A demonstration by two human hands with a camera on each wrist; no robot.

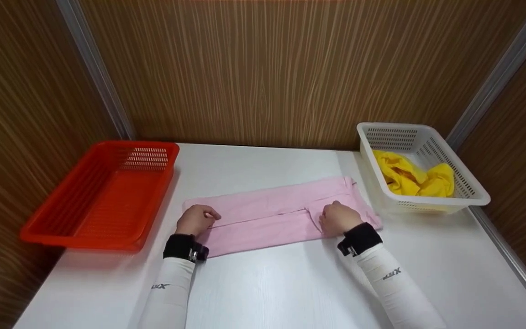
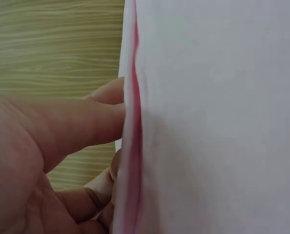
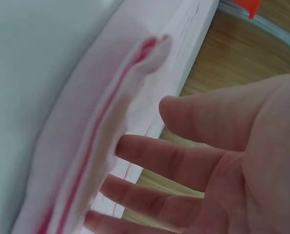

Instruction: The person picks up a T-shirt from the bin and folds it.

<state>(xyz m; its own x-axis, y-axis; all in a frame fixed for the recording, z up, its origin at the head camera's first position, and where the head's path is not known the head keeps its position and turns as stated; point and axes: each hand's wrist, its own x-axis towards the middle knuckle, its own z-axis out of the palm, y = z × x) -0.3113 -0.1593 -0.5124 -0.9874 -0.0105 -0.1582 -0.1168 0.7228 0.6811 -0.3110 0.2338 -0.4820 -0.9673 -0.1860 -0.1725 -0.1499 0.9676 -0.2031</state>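
A pink cloth (image 1: 254, 214), folded into a long strip with a seam along its middle, lies on the white table. At its left end my left hand (image 1: 197, 219) touches the edge with bent fingers; in the left wrist view the cloth edge (image 2: 132, 122) hides the fingertips. Over the right end is my right hand (image 1: 338, 218), beside a folded-over flap (image 1: 314, 214). The right wrist view shows the fingertips (image 3: 127, 146) against the flap's layered edge (image 3: 98, 126), with the thumb apart from them.
A red perforated basket (image 1: 117, 201) stands on the left. On the right, a white basket (image 1: 468, 201) contains crumpled yellow cloth (image 1: 411, 178). Wood-patterned panels (image 1: 263, 73) enclose the white table (image 1: 263, 292) at the back and sides.
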